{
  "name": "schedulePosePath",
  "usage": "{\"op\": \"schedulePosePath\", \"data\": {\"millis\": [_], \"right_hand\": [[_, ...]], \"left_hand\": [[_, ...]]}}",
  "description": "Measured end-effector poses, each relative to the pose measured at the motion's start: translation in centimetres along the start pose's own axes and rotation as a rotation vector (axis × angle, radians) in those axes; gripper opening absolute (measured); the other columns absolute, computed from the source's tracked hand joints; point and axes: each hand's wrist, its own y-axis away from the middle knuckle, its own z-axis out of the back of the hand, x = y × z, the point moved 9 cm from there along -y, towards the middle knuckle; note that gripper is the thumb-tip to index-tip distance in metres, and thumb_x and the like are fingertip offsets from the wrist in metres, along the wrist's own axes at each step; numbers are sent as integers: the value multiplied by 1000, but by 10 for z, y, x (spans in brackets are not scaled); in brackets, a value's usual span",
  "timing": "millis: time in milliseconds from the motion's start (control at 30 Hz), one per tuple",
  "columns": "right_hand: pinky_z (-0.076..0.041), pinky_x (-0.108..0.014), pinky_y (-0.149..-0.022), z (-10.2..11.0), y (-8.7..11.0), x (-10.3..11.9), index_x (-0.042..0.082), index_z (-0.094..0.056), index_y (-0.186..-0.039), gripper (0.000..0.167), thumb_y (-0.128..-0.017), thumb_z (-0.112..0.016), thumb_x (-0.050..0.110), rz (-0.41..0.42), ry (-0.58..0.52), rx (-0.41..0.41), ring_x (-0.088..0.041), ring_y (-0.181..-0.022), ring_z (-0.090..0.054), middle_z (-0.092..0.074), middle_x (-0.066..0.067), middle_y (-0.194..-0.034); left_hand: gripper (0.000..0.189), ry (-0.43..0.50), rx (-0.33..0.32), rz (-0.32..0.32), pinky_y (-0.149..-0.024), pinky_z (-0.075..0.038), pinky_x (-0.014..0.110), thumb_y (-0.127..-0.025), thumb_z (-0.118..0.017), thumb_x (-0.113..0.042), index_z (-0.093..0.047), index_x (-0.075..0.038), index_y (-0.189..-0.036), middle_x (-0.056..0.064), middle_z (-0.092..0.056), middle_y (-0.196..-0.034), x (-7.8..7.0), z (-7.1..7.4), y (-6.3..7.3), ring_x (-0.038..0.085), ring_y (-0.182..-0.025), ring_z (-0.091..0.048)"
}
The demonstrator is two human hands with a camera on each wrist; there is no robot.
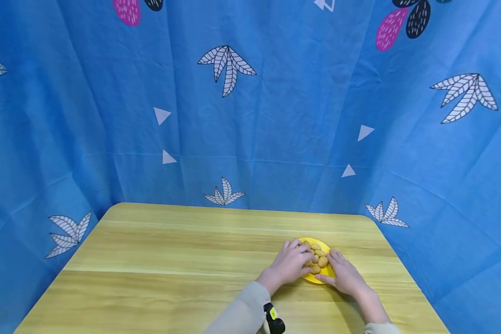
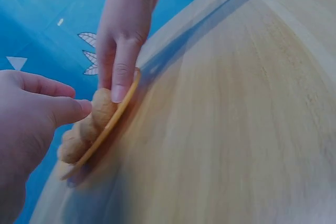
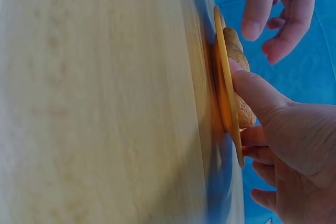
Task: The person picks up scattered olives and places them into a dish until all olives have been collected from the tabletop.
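On a yellow plate point(image 1: 328, 271) lie several small tan-brown oval lumps point(image 1: 323, 262) with wrinkled skins; their exact kind I cannot tell. The left hand point(image 1: 290, 262) hovers over the plate's left side with loosely bent fingers, hiding some lumps in the head view. In the right wrist view the left hand point(image 3: 289, 11) is raised off the plate, nothing between its fingers. At the plate's right side, the right hand point(image 1: 346, 276) spreads its thumb and fingers against the rim. Its thumb point(image 2: 123, 72) lies on the plate's upper face beside a lump point(image 2: 103, 106).
A light wooden table point(image 1: 150, 269) with rounded far corners carries the plate toward its right side. Blue patterned cloth point(image 1: 275, 116) hangs behind and around it. A black device with a yellow mark point(image 1: 274, 320) sits at the left sleeve's cuff.
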Motion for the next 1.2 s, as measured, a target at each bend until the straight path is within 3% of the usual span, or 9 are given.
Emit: {"op": "schedulePosePath", "data": {"millis": [233,500,900,1200], "right_hand": [[-30,-62,-109,2,-3,-1,-18,-44,-134,85,-86,-66,49,3,32,-3,-54,-137,-31,-35,-38,-146],[-29,-62,-110,9,-7,-5,-17,-42,-136,88,-87,-65,51,-12,22,-11,-55,-137,-28,-34,-37,-147],[-28,-61,-111,23,-5,1,-15,-41,-138,85,-89,-63,51,12,64,-62,-53,-138,-29,-33,-35,-148],[-31,-61,-109,44,-4,16,-11,-40,-141,79,-89,-67,42,63,58,-122,-52,-137,-31,-35,-32,-149]], "left_hand": [[26,-6,-25,17,-89,-36,28,-88,-68,-43,-69,-35,-113,-13,-65,-120,13,16,6,10,-111,-49],[28,11,-31,80,-89,-35,30,-91,-64,-45,-68,-34,-117,-13,-66,-115,35,36,19,11,-109,-49],[26,22,-103,177,-89,-36,35,-93,-62,-45,-69,-31,-113,-12,-67,-112,74,70,55,12,-105,-52],[27,1,-148,246,-90,-39,39,-92,-61,-45,-69,-27,-111,-7,-67,-111,101,102,78,15,-109,-54]]}}
